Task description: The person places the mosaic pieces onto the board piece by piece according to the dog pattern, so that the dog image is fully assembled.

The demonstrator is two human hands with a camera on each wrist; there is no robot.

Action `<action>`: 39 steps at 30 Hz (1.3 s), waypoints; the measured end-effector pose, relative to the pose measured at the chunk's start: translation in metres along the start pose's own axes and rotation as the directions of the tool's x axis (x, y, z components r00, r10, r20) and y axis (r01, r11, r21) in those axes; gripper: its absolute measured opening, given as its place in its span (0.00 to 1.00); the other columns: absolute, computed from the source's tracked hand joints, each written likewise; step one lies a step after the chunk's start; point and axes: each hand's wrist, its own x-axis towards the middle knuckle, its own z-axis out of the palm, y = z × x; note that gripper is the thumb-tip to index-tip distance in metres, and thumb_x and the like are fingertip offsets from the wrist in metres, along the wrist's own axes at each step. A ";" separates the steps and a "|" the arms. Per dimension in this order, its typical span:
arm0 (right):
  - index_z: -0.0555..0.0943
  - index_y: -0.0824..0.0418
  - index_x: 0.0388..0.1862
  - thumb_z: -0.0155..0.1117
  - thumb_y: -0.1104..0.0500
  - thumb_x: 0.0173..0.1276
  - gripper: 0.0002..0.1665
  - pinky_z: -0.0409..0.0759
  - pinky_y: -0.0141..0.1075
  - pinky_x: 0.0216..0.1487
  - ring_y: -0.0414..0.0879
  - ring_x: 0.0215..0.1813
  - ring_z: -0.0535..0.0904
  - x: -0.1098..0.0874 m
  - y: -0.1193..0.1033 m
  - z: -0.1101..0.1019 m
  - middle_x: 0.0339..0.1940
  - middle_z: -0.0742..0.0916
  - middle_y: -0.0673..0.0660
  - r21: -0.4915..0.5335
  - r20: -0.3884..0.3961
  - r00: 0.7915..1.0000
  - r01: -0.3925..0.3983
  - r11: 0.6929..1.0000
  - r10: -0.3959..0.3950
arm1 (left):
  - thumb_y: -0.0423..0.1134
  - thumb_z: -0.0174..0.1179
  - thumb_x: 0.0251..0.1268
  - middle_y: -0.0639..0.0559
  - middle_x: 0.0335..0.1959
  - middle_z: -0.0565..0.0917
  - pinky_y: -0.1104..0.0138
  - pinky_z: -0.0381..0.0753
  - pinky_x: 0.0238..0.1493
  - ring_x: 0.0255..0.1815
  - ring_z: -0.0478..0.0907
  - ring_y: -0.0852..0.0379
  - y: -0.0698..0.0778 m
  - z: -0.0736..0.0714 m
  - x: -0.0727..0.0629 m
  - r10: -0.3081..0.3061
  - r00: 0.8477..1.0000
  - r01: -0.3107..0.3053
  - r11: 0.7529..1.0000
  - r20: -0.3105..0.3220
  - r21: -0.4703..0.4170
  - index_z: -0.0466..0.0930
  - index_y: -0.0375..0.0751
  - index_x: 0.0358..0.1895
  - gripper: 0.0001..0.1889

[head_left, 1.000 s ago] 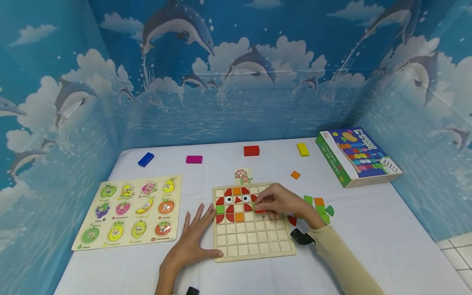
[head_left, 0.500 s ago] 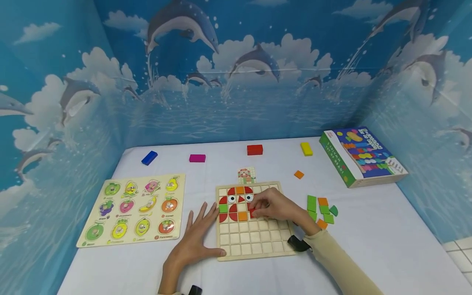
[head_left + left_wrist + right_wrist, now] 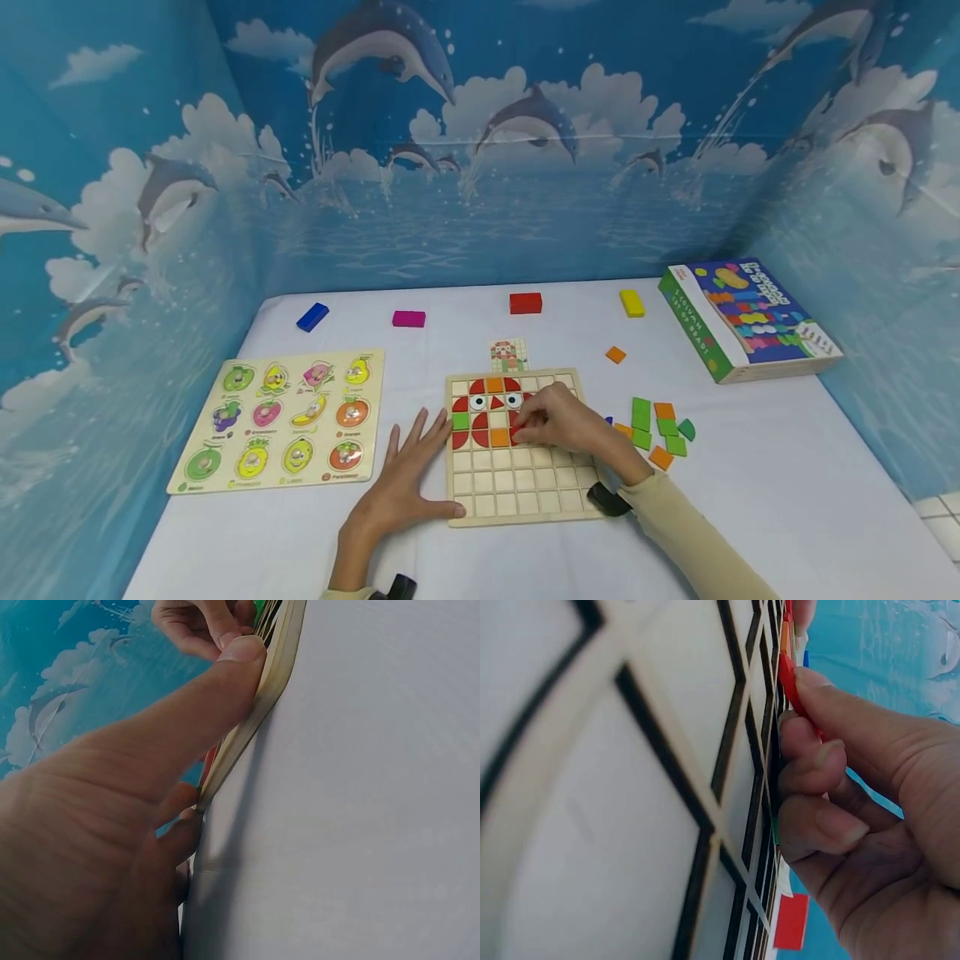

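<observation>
A square wooden grid board (image 3: 504, 482) lies on the white cloth, its upper cells filled with red, orange and green tiles and two round eye tiles. My left hand (image 3: 405, 479) rests along the board's left side with fingers spread and its thumb (image 3: 240, 664) on the lower left corner. Over the upper right cells, my right hand (image 3: 562, 423) pinches a red tile (image 3: 790, 682) between thumb and index finger. That tile is tilted at the grid, right of an orange tile (image 3: 499, 437). The hand hides some cells behind it.
A pattern card (image 3: 510, 355) lies behind the board. Loose green tiles (image 3: 641, 412) and orange tiles (image 3: 661, 457) are scattered to the right. A fruit puzzle board (image 3: 281, 421) lies left, a game box (image 3: 757, 321) far right. Several coloured blocks, one red (image 3: 525, 303), line the back.
My right hand has moved slightly left over the board with the red tile, to beside the orange tile. The left hand stays at the board's edge. The head view has shifted a little.
</observation>
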 end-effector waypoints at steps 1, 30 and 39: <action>0.94 0.60 0.36 0.82 0.64 0.64 0.03 0.83 0.29 0.29 0.36 0.28 0.79 0.000 -0.001 0.000 0.29 0.91 0.45 -0.010 -0.006 1.000 0.000 1.000 0.000 | 0.55 0.87 0.46 0.66 0.90 0.50 0.48 0.23 0.88 0.91 0.32 0.56 0.000 0.000 0.000 0.002 1.000 -0.002 1.000 0.000 0.001 0.54 0.58 0.89 0.66; 0.92 0.63 0.37 0.84 0.67 0.61 0.07 0.85 0.30 0.31 0.35 0.29 0.78 -0.006 -0.001 -0.008 0.29 0.88 0.47 -0.070 -0.057 0.998 -0.019 0.997 0.015 | 0.55 0.86 0.47 0.62 0.90 0.50 0.46 0.23 0.88 0.92 0.32 0.54 0.002 -0.001 0.011 0.058 0.998 -0.058 0.998 -0.005 0.011 0.54 0.55 0.89 0.65; 0.92 0.63 0.39 0.83 0.68 0.62 0.08 0.86 0.30 0.33 0.36 0.31 0.79 -0.004 -0.006 0.005 0.31 0.89 0.47 -0.032 -0.036 0.999 -0.004 0.999 0.003 | 0.55 0.87 0.47 0.64 0.90 0.48 0.47 0.23 0.89 0.91 0.31 0.55 -0.001 -0.004 -0.002 0.022 1.000 -0.022 1.000 0.004 0.006 0.54 0.56 0.89 0.66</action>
